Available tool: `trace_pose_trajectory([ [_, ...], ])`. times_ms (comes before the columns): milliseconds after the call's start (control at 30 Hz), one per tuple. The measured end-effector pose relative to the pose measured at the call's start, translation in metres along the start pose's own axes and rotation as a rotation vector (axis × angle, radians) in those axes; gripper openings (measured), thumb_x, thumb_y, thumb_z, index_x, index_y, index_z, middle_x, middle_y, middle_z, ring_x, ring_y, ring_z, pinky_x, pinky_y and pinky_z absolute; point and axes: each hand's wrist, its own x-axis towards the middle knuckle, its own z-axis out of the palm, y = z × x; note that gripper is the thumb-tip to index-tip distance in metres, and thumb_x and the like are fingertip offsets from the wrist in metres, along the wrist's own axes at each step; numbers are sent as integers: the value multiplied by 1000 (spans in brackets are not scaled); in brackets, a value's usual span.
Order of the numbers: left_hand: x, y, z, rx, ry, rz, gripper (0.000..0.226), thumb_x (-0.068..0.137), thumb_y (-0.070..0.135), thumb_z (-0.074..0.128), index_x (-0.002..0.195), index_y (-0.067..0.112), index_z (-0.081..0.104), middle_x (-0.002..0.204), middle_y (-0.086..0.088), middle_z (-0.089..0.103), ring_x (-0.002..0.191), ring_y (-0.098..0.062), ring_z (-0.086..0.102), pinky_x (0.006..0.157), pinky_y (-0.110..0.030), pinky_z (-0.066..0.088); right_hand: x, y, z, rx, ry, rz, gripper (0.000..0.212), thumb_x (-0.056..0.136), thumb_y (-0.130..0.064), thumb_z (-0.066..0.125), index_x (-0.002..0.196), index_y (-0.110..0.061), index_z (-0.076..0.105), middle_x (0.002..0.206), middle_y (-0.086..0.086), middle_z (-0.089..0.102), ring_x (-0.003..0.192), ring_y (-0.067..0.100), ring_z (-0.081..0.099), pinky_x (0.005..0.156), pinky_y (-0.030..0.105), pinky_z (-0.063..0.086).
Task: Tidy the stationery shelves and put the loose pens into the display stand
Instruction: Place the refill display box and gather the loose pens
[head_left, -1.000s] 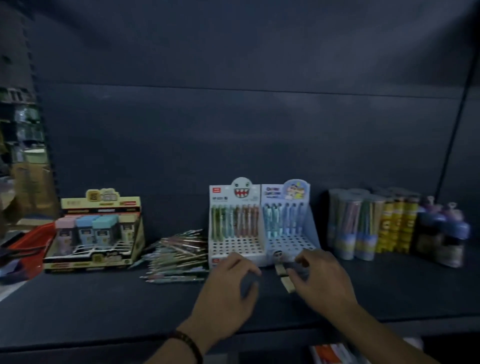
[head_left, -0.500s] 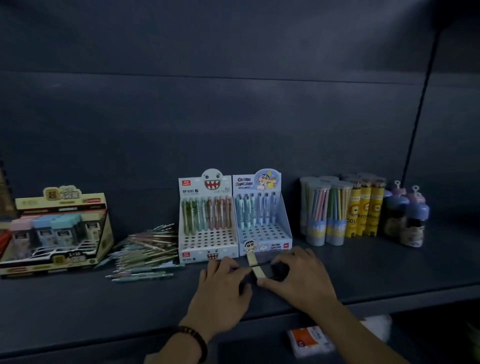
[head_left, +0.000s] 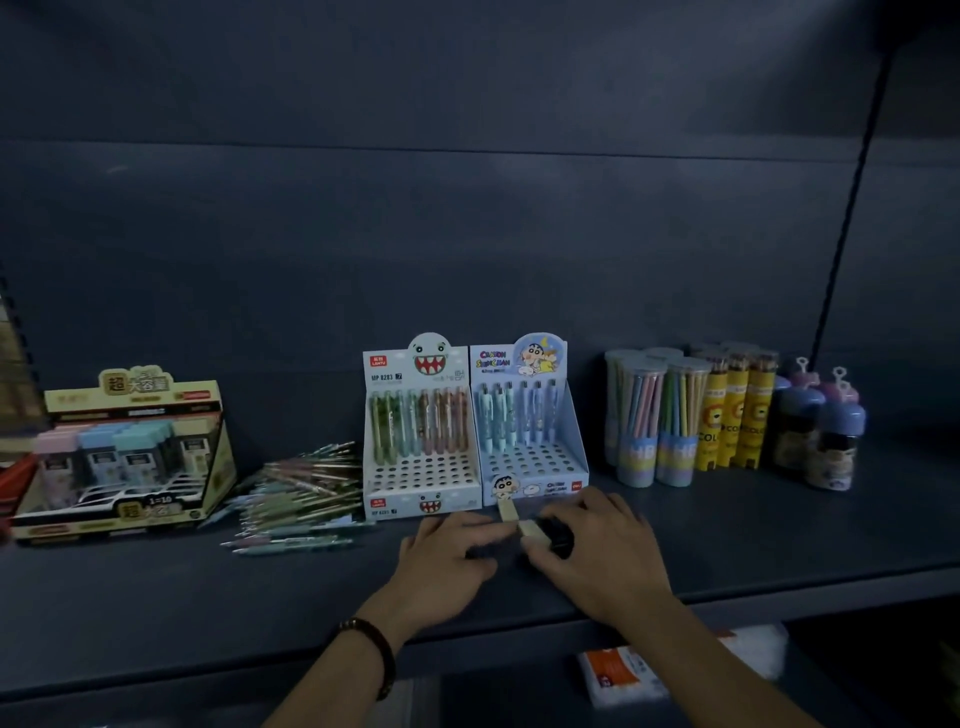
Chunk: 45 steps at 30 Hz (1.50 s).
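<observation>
Beyond the left hand (head_left: 448, 555), pen stand (head_left: 422, 480), loose pens (head_left: 304, 488) leftward, right hand (head_left: 602, 552) gripping dark object (head_left: 559, 540), left grasp indeterminate.

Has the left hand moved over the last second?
Yes. Against the white pen stand, the left hand has slid right toward the right hand; it now reaches past the stand's right front corner.

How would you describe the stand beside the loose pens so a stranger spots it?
On the dark shelf, two display stands sit side by side near the middle. The left stand is the one, beside the pile of loose pens. Unlike its pale blue neighbour with a cartoon boy, it is white with a toothy, red-mouthed monster face on top.
</observation>
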Motion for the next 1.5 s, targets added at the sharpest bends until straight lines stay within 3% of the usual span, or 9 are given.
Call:
trace_pose_trajectory([
  [167, -7, 2, -3, -283, 114, 9, 35, 87, 45, 72, 115, 66, 66, 125, 33, 65, 124, 4, 56, 112, -31, 41, -9, 1, 4, 89, 378, -33, 33, 104, -51, 50, 101, -28, 73, 93, -4, 68, 71, 21, 68, 51, 35, 53],
  [333, -27, 2, -2, -426, 383, 103, 25, 99, 11, 68, 101, 35, 75, 103, 15, 71, 96, -1, 64, 84, -14, 50, -4, 1, -12, 274, 590, -12, 33, 111, -34, 43, 97, -18, 69, 78, -2, 68, 55, 20, 62, 43, 34, 45],
  [600, -47, -19, -36, -225, 455, 141, 16, 103, 37, 64, 118, 41, 65, 111, 26, 65, 100, 2, 61, 84, -17, 51, 27, -77, -53, 1049, 129, 190, 38, 112, -30, 47, 83, -10, 62, 62, 11, 47, 46, 18, 59, 49, 35, 58],
  [700, -61, -37, -62, -375, 475, 95, 13, 101, 27, 68, 103, 38, 74, 96, 20, 73, 88, -2, 67, 74, -20, 53, 42, -120, -64, 1070, 100, 91, 46, 111, -33, 48, 72, -8, 52, 64, 14, 33, 43, 11, 48, 43, 16, 46],
  [800, -76, -60, -92, -424, 474, 48, 14, 97, 19, 73, 93, 32, 78, 89, 9, 76, 80, -9, 69, 72, -29, 58, 62, -159, -58, 1180, -34, 59, 39, 111, -36, 49, 100, -5, 69, 71, 13, 36, 59, 39, 51, 53, 35, 62],
  [1067, -117, -129, -158, -225, 592, 0, 7, 99, 18, 71, 94, 23, 73, 68, 20, 66, 61, -1, 58, 60, -13, 43, 93, -249, -31, 958, -155, -268, 16, 108, -32, 57, 116, -30, 71, 96, -7, 72, 77, 10, 67, 63, 24, 53],
  [1167, -116, -167, -174, -50, 608, -81, 5, 101, 34, 67, 106, 35, 68, 93, 26, 68, 89, -3, 63, 79, -24, 52, 112, -279, -23, 933, -184, -317, 14, 105, -29, 63, 113, -28, 74, 96, -11, 73, 75, 2, 68, 65, 22, 52],
  [1333, -111, -222, -172, 408, 506, -303, 81, 96, 73, 42, 162, 32, 17, 168, 11, 16, 154, -20, 17, 124, -40, 27, 156, -324, -8, 904, -62, -314, 8, 103, -32, 68, 106, -29, 75, 95, -16, 71, 88, 4, 67, 76, 31, 54],
  [1500, -108, -227, -166, 410, 454, -342, 86, 93, 73, 44, 163, 42, 5, 171, 13, -17, 160, -19, -9, 129, -47, 20, 191, -358, 4, 875, -25, -338, 7, 102, -25, 69, 99, -26, 76, 87, -16, 69, 81, 8, 68, 82, 43, 61],
])
